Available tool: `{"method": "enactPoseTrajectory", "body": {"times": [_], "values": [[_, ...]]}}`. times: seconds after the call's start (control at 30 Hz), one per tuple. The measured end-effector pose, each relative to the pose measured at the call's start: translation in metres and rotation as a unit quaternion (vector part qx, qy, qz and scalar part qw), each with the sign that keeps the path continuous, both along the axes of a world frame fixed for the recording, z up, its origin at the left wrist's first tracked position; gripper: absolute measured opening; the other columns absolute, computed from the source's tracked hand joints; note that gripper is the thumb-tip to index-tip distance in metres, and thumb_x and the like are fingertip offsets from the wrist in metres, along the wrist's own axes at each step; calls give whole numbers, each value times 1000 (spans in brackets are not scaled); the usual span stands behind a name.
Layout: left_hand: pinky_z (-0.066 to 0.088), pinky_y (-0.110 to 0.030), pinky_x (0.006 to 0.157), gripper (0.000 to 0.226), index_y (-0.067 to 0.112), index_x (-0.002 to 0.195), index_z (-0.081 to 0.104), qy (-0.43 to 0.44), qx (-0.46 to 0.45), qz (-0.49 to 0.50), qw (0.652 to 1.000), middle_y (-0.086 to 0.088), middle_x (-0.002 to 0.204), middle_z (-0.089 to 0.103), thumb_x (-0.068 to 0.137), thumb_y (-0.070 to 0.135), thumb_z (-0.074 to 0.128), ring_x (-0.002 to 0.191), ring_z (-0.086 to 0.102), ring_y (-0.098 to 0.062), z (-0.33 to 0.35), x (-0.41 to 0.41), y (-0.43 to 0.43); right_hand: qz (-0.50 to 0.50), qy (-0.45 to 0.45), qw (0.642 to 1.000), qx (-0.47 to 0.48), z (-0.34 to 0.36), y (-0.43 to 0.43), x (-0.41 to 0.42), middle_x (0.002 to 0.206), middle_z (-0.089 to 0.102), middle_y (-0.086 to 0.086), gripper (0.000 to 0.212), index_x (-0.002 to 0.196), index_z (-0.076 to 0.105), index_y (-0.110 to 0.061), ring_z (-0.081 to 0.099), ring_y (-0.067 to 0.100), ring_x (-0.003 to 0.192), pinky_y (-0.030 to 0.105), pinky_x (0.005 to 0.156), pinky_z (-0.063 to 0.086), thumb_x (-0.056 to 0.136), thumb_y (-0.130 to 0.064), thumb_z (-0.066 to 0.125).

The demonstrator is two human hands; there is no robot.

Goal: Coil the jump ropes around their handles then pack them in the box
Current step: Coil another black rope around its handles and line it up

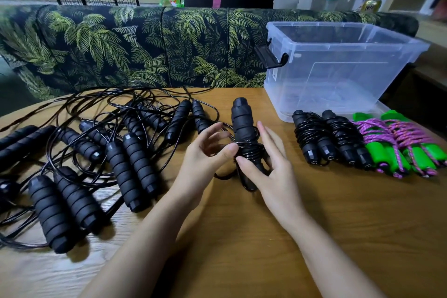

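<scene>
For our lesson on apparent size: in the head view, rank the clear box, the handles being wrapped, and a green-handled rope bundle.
1. Clear box, largest.
2. and 3. Handles being wrapped and green-handled bundle: too alike to rank.

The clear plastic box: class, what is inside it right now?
Through the clear plastic box no ropes show inside. The coiled black ropes and green-handled ropes lie on the table before it.

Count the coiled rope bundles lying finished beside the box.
4: two black bundles and two green-handled purple bundles, in a row right of the hands, in front of the box.
</scene>
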State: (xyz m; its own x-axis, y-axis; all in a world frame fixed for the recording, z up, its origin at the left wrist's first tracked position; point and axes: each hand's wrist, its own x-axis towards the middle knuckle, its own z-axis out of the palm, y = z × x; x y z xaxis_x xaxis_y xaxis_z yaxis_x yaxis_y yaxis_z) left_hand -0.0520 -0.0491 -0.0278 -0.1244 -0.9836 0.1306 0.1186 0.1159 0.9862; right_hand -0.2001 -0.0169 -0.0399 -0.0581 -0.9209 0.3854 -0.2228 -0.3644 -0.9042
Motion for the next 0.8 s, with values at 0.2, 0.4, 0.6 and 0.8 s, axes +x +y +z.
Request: {"method": "enactPoseTrajectory", "body": {"times": [0.2, 0.4, 0.6, 0.8], "values": [[50, -14, 78, 52, 15, 126, 61, 19, 19, -54, 998, 4, 107, 75, 76, 24, 68, 98, 68, -4, 6, 4, 1, 79, -94, 991, 45, -1, 2, 1, 149, 47, -10, 68, 146, 41, -41, 41, 11, 140, 48, 116, 33, 84, -43, 69], [53, -32, 88, 56, 6, 127, 62, 33, 32, -31, 998, -6, 108, 74, 76, 23, 80, 99, 68, -16, 6, 12, -4, 122, -174, 974, 76, 6, 4, 2, 140, 57, -7, 60, 143, 41, -35, 51, 14, 133, 43, 112, 40, 89, -22, 61], [49, -46, 96, 41, 15, 107, 68, 60, 59, -6, 996, -3, 93, 75, 69, 22, 83, 90, 68, -17, 8, 14, -4, 176, -237, 948, 117, 15, 7, -2, 133, 63, -1, 59, 147, 37, -28, 59, 18, 123, 28, 94, 53, 91, -18, 52], [49, -18, 68, 45, 15, 99, 65, 64, 46, 54, 995, 9, 70, 67, 61, 25, 86, 68, 63, -3, 7, 7, -1, 70, -81, 994, 14, 8, 7, 2, 149, 47, -11, 48, 145, 43, -29, 40, 4, 139, 28, 116, 33, 97, -27, 53]]}}
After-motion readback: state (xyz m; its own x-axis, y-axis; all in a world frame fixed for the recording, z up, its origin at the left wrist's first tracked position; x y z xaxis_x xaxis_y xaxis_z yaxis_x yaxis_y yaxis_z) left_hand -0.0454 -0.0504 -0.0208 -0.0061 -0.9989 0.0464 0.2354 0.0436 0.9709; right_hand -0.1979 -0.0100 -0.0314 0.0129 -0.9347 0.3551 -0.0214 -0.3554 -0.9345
